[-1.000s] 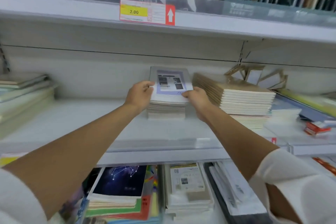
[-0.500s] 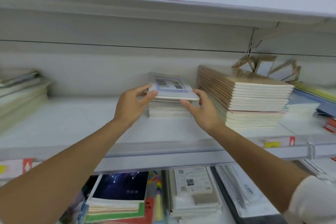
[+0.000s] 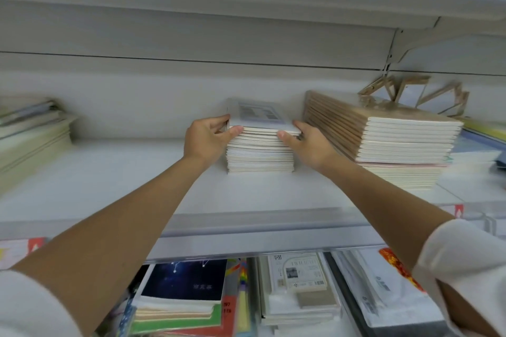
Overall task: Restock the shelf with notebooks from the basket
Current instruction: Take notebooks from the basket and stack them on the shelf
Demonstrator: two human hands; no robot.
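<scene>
A stack of white notebooks (image 3: 260, 150) stands in the middle of the white shelf (image 3: 109, 186). Its top notebook has a grey cover with a printed label. My left hand (image 3: 205, 139) grips the stack's upper left side, thumb on the front corner and fingers curled round the left edge. My right hand (image 3: 306, 142) holds the upper right side, thumb against the front edge. The basket is out of view.
A taller, slanted stack of brown-covered notebooks (image 3: 397, 139) stands just right of my right hand. More notebooks (image 3: 30, 139) lie at the far left. Wooden frames (image 3: 410, 90) lean at the back right. The lower shelf holds a dark starry notebook (image 3: 186, 282) and packaged booklets (image 3: 301, 276).
The top notebooks came down flat onto the stack. Both hands slid to the stack's sides and now clasp it. The view moved closer and tilted down.
</scene>
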